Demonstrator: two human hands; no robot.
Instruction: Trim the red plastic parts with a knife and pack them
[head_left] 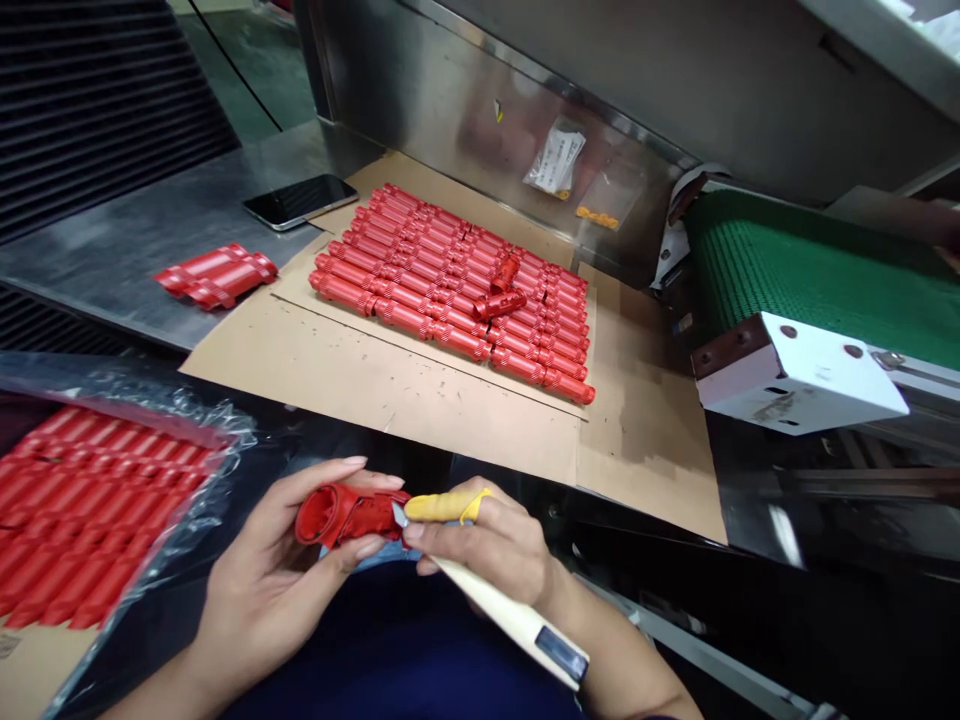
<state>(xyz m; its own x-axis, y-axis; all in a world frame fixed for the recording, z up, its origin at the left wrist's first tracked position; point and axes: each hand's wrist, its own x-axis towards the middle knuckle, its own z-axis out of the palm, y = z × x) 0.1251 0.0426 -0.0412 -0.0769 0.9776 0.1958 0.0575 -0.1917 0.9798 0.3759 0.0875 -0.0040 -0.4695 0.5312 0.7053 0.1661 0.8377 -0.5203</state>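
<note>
Your left hand (pixel 274 590) grips the red moulded plastic part (pixel 345 515) above your lap (pixel 390 650), presenting its edge to the cream-handled knife (pixel 510 620) gripped in your right hand (pixel 491 545), which wears a protective yellow finger cot (pixel 439 507).

Probably a factory floor: a green conveyor belt (pixel 810 270) beside rows of red moulded parts (pixel 450 290).

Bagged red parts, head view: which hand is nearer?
Left. The left hand is just right of the plastic bag of red parts, not touching; the right hand is farther right.
</note>
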